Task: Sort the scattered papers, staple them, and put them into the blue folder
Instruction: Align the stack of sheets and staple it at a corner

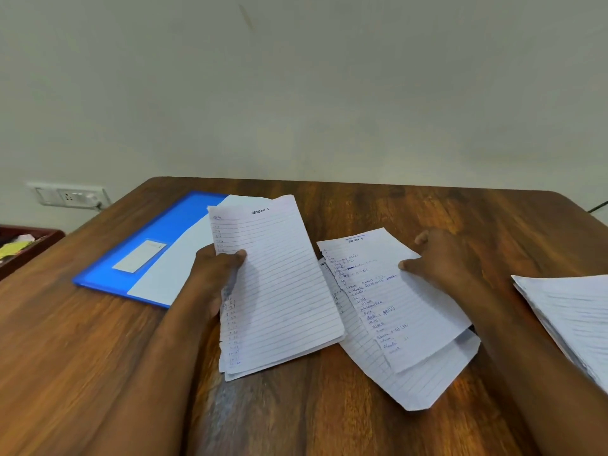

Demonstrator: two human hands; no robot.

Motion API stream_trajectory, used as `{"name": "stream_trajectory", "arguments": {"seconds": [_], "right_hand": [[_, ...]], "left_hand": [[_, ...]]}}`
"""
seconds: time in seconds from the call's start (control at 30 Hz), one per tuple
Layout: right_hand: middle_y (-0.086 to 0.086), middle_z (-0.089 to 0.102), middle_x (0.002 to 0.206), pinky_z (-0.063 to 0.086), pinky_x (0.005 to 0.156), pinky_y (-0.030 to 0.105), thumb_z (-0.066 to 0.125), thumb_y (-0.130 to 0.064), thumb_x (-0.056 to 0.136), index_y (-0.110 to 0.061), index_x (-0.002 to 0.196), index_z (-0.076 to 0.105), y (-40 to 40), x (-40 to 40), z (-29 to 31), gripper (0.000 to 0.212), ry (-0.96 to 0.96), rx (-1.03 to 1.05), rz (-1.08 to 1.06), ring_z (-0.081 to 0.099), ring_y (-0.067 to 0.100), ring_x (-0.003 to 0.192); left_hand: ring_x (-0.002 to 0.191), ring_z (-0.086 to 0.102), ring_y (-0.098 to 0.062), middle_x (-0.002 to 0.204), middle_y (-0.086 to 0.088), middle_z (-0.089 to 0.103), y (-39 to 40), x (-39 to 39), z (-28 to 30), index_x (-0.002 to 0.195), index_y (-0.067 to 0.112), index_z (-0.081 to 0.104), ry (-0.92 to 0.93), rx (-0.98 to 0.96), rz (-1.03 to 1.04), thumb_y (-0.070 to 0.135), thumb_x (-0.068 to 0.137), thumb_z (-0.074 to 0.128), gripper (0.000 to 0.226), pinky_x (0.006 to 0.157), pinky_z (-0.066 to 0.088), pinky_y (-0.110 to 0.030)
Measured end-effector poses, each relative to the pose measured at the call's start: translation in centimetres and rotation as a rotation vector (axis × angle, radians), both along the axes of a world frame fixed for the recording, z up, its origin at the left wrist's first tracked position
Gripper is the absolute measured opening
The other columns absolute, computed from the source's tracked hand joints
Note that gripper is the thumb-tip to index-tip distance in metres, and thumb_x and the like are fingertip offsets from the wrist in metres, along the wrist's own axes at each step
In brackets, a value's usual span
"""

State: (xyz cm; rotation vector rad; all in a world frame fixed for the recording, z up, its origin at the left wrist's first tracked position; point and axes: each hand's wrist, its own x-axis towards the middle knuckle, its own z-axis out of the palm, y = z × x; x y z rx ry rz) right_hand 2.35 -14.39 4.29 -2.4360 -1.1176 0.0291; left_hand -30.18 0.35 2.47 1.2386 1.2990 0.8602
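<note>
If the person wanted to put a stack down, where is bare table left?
Bare wood shows along the far edge of the table behind the Section 4 sheets, in the near left corner below the blue folder, and near the front between both arms. The middle is crowded: left hand with Section 1 stack, right hand, another pile at right.

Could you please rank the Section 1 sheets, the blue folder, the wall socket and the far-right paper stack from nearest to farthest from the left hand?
1. Section 1 sheets, gripped by the left hand.
2. Blue folder, just left.
3. Wall socket, far left, on the wall.
4. Paper stack, far right edge.
</note>
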Motion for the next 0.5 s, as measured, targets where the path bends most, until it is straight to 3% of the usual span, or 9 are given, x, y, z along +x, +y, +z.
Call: {"name": "stream_trajectory", "arguments": {"seconds": [0.17,0.33,0.5], "right_hand": [[-0.003,0.072,0.106,0.059,0.084,0.040,0.097,-0.025,0.070,-0.022,0.105,0.070,0.32,0.06,0.07,0.044,0.118,0.064,0.008,0.067,0.020,0.095],[-0.003,0.076,0.096,0.058,0.084,0.036,0.096,-0.021,0.070,-0.019,0.096,0.079,0.67,0.34,-0.06,0.032,0.265,0.121,0.037,0.070,0.015,0.089],[0.001,0.078,0.088,0.060,0.079,0.037,0.090,-0.015,0.079,-0.015,0.086,0.080,0.50,0.27,-0.03,0.012,0.444,0.217,0.098,0.074,0.021,0.086]], "left_hand": [[0.113,0.069,-0.032,0.127,-0.003,0.071,-0.14,0.32,-0.25,0.135,0.022,0.061,0.023,0.013,-0.035,0.027,0.104,0.065,0.032,0.107,0.051,-0.061],[0.113,0.068,-0.032,0.128,-0.003,0.070,-0.12,0.49,-0.13,0.135,0.023,0.061,0.038,-0.001,-0.031,0.026,0.103,0.066,0.033,0.107,0.051,-0.061],[0.113,0.068,-0.032,0.129,-0.002,0.070,-0.30,0.53,-0.16,0.135,0.024,0.061,0.030,-0.006,-0.045,0.027,0.102,0.067,0.034,0.106,0.051,-0.061]]}}
